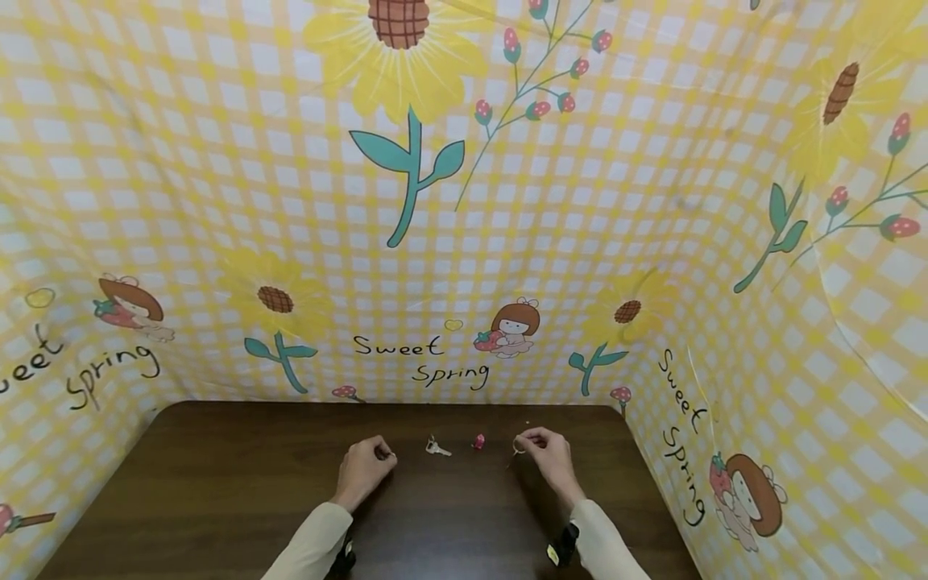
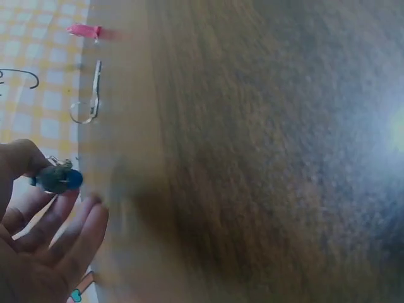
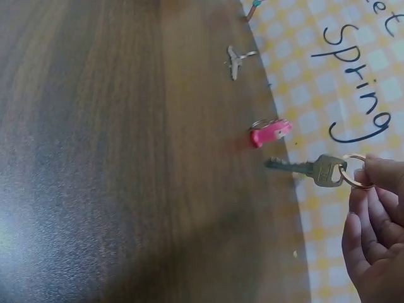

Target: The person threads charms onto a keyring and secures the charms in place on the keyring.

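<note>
In right hand (image 1: 548, 455), pinches a gold ring (image 3: 355, 186) with brass key (image 3: 322, 170); in left hand (image 1: 365, 470), pinches blue-green trinket (image 2: 53, 180); between both grips, has silvery key (image 1: 438, 449) and pink charm (image 1: 478, 441).

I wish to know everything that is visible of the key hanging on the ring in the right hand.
The key looks like dull brass-coloured metal, with a wide head, a hole near its end and a narrow, notched blade. A gold-coloured ring passes through the hole. The right hand pinches that ring, so the key hangs with its blade away from the fingers. In the head view it is right of the pink charm.
</note>
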Demonstrator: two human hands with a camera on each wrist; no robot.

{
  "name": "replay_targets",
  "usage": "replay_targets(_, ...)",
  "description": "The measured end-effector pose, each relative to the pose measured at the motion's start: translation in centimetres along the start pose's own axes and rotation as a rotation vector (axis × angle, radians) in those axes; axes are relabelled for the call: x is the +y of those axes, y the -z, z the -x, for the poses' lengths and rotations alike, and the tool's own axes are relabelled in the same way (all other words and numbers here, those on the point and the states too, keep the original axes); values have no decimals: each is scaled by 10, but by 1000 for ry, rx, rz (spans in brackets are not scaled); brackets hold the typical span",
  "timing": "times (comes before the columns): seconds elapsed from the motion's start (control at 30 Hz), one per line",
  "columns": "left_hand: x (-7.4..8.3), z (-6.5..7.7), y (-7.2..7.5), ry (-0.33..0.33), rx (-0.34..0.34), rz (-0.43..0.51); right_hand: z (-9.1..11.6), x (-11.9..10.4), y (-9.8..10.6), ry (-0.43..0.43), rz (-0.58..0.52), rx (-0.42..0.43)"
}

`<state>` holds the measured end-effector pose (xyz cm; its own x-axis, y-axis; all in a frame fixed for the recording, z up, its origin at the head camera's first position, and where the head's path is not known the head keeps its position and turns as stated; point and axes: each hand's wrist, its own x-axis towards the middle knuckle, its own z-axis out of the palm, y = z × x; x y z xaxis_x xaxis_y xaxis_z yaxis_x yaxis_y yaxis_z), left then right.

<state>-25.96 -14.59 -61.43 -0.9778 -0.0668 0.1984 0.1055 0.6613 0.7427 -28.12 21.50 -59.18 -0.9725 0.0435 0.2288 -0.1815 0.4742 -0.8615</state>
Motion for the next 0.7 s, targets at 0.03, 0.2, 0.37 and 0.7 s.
replay_targets(0.03, 0, 1, 1, -4, 3, 0, 1, -2, 1, 2, -4, -8)
replay_targets(0.2, 0, 1, 5, -31, 13, 58, 3, -12, 1, 23, -9, -23)
replay_targets(0.37, 4, -1, 11, -34, -20, 108, 3, -23, 1, 63, -11, -39)
replay_targets(0.7, 25, -5, 32, -127, 5, 149, 1, -49, 0, 90, -104, -78)
